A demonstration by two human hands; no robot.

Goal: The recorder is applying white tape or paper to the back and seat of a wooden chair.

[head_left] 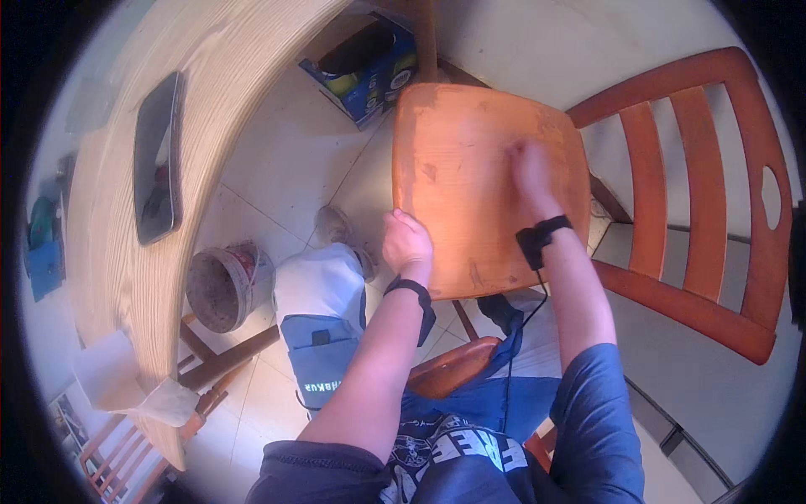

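A wooden chair stands before me, its orange-brown seat [470, 193] worn and patchy, with darker marks along the edges. My left hand [408, 242] is closed round the near-left edge of that seat, its fingers partly hidden. Over the right part of the seat is my right hand [531, 172], blurred by motion, fingers curled together against the surface. Whatever it may hold is too small or smeared to make out. To the right rises the slatted chair back [697, 202]. Black bands circle both wrists, and a thin cable runs down from the right one.
At left a pale wooden table [210, 76] bears a dark phone [159, 160] and a crumpled whitish sheet [134, 382]. Beneath are a dirty bucket [220, 290] and a blue-and-green box [365, 71]. A white-and-blue bag [319, 328] lies near my left forearm. A wall stands behind the chair.
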